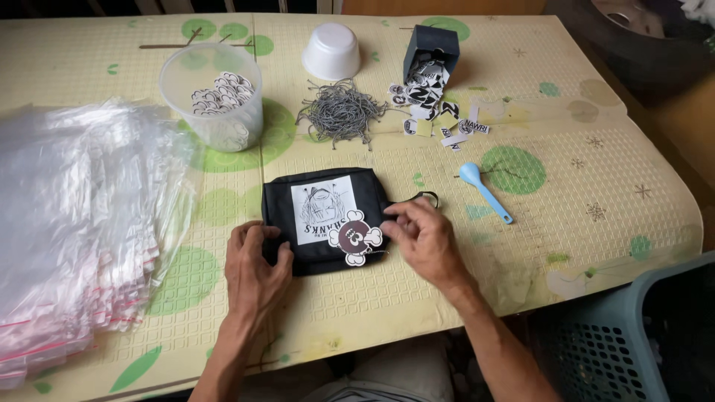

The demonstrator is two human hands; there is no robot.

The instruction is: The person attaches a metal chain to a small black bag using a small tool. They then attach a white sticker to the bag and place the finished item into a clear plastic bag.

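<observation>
From the head camera I see the black pouch (316,223) lying flat mid-table, long axis left-right, bare mat toward the near edge. My left hand (255,272) presses its corner, fingers spread; my right hand (421,238) pinches the brown die-cut tag (356,237).

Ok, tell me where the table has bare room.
Free: right of the blue spoon toward the table edge, and between plastic cup and black pouch. Crowded: bag stack at left, string pile and stickers up top.
</observation>
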